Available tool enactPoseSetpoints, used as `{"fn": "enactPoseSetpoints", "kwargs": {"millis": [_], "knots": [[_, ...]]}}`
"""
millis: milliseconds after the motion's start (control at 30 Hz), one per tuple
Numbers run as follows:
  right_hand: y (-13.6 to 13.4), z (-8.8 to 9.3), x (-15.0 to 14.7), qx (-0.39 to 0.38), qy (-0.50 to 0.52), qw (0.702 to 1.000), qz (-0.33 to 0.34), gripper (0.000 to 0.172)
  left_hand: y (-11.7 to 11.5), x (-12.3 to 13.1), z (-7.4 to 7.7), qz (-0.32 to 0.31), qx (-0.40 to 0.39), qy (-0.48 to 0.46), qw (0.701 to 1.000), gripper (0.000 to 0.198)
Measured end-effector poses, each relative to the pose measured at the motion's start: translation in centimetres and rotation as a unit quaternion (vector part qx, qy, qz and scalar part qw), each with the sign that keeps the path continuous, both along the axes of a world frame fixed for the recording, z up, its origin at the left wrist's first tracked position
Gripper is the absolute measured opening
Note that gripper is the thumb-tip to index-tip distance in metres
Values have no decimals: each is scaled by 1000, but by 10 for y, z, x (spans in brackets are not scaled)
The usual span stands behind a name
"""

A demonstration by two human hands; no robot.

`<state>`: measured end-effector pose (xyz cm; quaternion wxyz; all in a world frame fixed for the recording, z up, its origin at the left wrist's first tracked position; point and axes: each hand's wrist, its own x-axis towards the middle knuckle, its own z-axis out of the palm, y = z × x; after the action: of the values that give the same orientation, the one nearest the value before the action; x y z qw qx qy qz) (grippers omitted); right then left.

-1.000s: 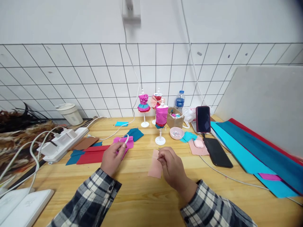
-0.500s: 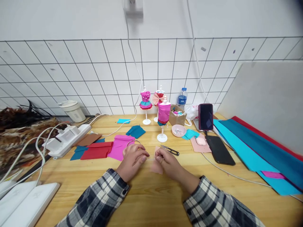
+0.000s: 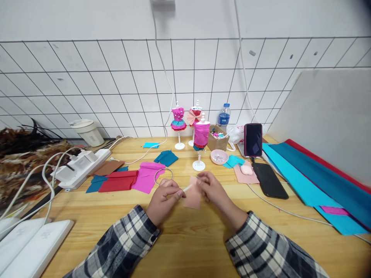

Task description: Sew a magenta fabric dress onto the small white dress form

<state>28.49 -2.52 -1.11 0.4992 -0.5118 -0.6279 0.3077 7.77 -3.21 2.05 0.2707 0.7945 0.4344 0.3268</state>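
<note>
My left hand pinches a thin white stick, whose tip points over a light pink paper piece on the table. At the right edge of that piece is my right hand, its fingers curled near the paper; whether they grip it cannot be made out. Just behind the hands stands a small white dress form wrapped in bright pink. Two more dressed forms stand farther back. A thin ring lies by my left hand.
Pink paper, red paper and a power strip are at left. A pink bowl, a box and a bottle stand behind. Rightward are a black phone, an upright phone and long coloured sheets.
The white stick now shows clearly in my left hand. My right hand has shifted right, uncovering more of the light pink piece and hiding the scissors. The view has tilted slightly.
</note>
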Motion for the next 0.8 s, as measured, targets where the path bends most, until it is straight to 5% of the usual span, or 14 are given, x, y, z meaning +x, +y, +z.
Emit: {"fn": "enactPoseSetpoints", "kwargs": {"millis": [100, 267, 667, 800], "knots": [[-8, 14, 4, 66, -89, 991, -70, 18, 0, 3, -6, 17, -55, -48, 997, 38], [-28, 28, -7, 225, -283, 932, -2, 17, -6, 5, -6, -34, -65, -32, 997, 42], [-31, 24, -6, 235, -388, 891, 12, 22, -9, 7, -2, -27, -24, 42, 998, 33], [-31, 23, -9, 218, -355, 909, 8, 18, -13, 9, 0, -15, 18, 95, 995, 30]]}}
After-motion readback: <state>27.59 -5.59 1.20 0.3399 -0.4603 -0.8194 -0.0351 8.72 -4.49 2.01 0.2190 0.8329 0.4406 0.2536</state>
